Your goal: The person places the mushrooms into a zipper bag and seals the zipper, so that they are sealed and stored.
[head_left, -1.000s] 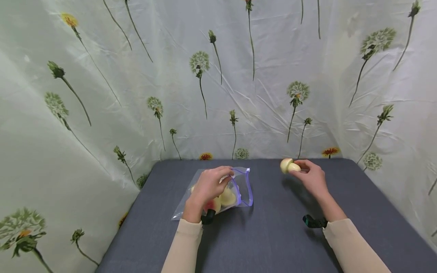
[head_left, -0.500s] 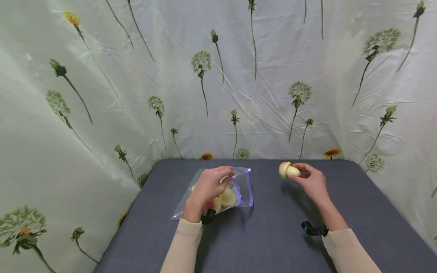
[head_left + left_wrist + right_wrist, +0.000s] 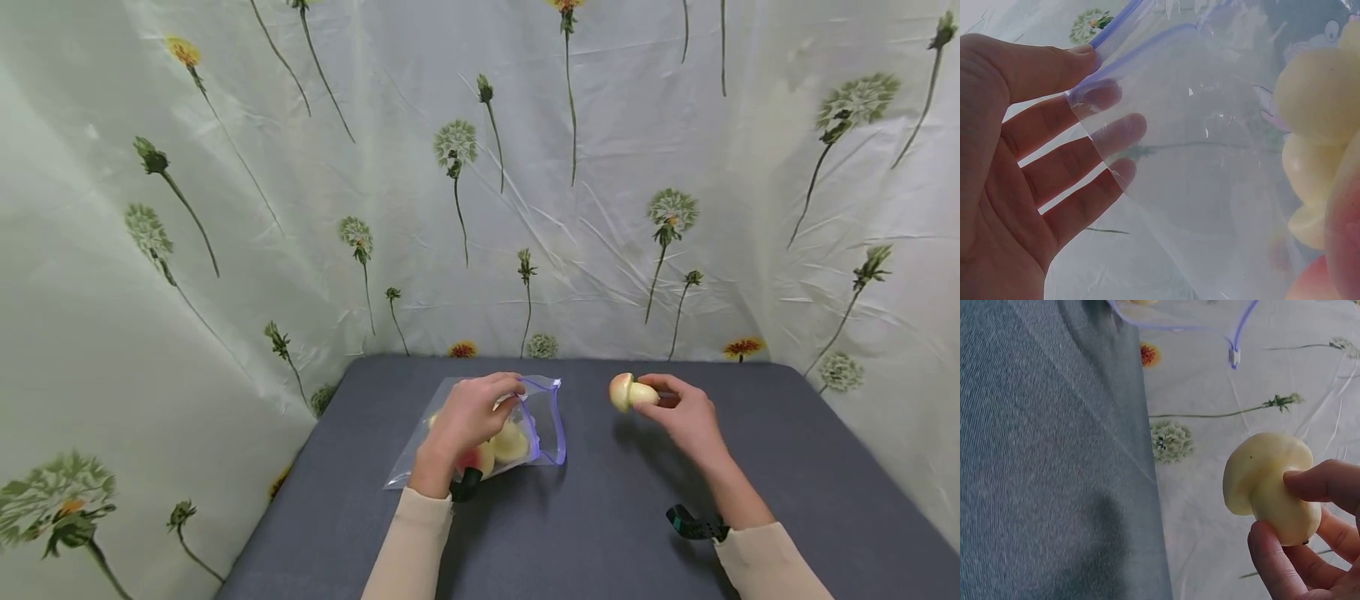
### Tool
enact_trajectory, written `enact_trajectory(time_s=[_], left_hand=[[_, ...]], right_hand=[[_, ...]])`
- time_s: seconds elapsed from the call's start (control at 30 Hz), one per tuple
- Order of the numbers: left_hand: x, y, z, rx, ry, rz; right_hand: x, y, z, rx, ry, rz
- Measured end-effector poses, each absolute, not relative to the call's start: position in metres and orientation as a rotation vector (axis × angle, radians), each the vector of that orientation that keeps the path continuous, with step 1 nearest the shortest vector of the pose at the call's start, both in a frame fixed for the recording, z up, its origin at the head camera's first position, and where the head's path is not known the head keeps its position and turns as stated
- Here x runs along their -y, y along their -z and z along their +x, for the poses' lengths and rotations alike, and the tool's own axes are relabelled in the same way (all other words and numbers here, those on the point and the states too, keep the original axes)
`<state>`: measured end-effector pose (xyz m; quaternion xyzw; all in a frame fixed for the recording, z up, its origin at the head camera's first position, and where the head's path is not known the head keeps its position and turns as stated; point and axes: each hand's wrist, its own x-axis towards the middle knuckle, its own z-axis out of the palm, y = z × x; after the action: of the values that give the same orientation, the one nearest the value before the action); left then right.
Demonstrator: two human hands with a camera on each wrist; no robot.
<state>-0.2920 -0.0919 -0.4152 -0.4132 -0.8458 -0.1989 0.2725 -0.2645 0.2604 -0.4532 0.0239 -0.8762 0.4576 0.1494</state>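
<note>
A pale yellow toy-like mushroom (image 3: 632, 392) is held in the air by my right hand (image 3: 688, 417). In the right wrist view, thumb and fingers grip the mushroom (image 3: 1269, 484) by its stem, cap pointing away. My left hand (image 3: 467, 422) pinches the upper rim of a clear zip bag (image 3: 553, 454) with a purple seal and white slider. In the left wrist view, the thumb lies outside the bag (image 3: 1191, 181) and the other fingers show through the plastic. Inside the bag are several pale yellow pieces (image 3: 510, 442) and a reddish one (image 3: 474, 457), partly hidden by the left hand.
A dark grey cloth-covered table (image 3: 592, 533) lies under both hands. White curtain-like sheeting (image 3: 600, 292) printed with dandelions hangs behind it and along both sides. The bag's mouth faces right, toward the mushroom.
My right hand has brought the mushroom slightly left and nearer to me, and its cap has turned a little. The left hand keeps its hold on the bag. The head view has shifted slightly.
</note>
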Motion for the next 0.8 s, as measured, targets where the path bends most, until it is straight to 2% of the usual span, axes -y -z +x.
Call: enact_trajectory(time_s=[0.8], left_hand=[[0.086, 0.414, -0.290, 2.305, 0.487, -1.114]], right_hand=[[-0.225, 0.440, -0.252, 2.452, -1.440, 0.227]])
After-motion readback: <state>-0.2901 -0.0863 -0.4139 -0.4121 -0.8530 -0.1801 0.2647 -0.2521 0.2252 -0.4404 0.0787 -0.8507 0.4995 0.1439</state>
